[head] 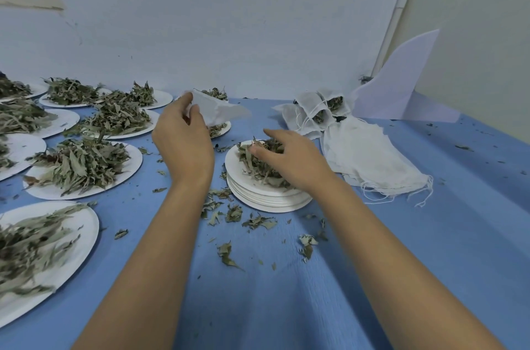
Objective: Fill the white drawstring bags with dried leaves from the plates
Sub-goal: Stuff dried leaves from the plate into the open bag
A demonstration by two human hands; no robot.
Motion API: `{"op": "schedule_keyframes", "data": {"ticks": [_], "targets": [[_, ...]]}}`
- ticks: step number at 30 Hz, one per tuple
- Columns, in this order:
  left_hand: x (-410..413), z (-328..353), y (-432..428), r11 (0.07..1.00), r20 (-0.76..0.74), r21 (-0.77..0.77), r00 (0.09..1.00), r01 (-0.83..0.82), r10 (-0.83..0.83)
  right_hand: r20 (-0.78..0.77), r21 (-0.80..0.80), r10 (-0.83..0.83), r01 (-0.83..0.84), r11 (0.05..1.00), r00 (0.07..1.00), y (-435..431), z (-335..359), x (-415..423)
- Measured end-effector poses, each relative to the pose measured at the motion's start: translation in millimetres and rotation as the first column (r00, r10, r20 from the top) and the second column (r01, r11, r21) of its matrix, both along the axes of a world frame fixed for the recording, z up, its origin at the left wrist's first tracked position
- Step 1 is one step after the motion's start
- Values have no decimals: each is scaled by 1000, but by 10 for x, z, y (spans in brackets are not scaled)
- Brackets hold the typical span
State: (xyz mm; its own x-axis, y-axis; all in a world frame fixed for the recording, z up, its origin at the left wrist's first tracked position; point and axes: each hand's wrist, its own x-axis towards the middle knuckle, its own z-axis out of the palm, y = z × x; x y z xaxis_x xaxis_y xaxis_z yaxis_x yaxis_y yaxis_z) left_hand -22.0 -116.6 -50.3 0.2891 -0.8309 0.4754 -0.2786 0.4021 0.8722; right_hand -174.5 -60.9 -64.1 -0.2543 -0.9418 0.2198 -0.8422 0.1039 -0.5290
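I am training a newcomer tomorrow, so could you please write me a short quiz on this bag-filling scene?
1. True or false: the left hand holds a white bag.
2. Where are the leaves that the right hand grasps? A) on the stack of plates B) on the floor C) in a bowl
3. Fill in: the flat bags piled next to the filled bags are ____.
Key: 1 true; 2 A; 3 empty.

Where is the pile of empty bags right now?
Head view, right side: the empty bags lie on the table, right of the plate stack, in front of the filled bags.
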Motion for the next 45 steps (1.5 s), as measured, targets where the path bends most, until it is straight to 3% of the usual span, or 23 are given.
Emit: {"op": "schedule_keyframes", "data": {"ticks": [7, 16, 25, 27, 30, 34, 36, 38, 42, 45], "targets": [[-48, -54, 12, 998, 164, -45, 986, 49, -41, -173, -100, -137, 121, 988, 975, -4, -168, 224], [-97, -134, 20, 995, 223, -19, 970, 98, -91, -158, -157, -144, 119, 980, 977, -2, -207, 229], [-120, -135, 23, 994, 207, -26, 973, 107, -99, 191, -443, -77, 156, 883, 978, 21, -74, 147], [-135, -145, 29, 993, 193, -21, 975, 114, -108, 399, -434, -54, 240, 868, 916, 24, -54, 101], [-171, -162, 45, 990, 207, -18, 969, 139, -133, 678, -323, -32, 338, 884, 734, 14, -65, 39], [-222, -175, 71, 986, 270, -19, 951, 165, -154, 878, -219, 6, 391, 894, 479, 7, -79, 1], [-233, -184, 83, 984, 309, -33, 939, 173, -154, 853, -224, -12, 387, 894, 521, 1, -105, -3], [-233, -188, 84, 985, 330, -37, 932, 171, -150, 768, -270, -24, 359, 893, 640, 0, -129, 14], [-207, -182, 57, 988, 324, -25, 937, 151, -135, 467, -287, -53, 208, 935, 883, 21, -144, 73], [-197, -179, 42, 990, 308, -10, 942, 141, -131, 290, -239, -31, 104, 965, 957, 42, -146, 134]]}}
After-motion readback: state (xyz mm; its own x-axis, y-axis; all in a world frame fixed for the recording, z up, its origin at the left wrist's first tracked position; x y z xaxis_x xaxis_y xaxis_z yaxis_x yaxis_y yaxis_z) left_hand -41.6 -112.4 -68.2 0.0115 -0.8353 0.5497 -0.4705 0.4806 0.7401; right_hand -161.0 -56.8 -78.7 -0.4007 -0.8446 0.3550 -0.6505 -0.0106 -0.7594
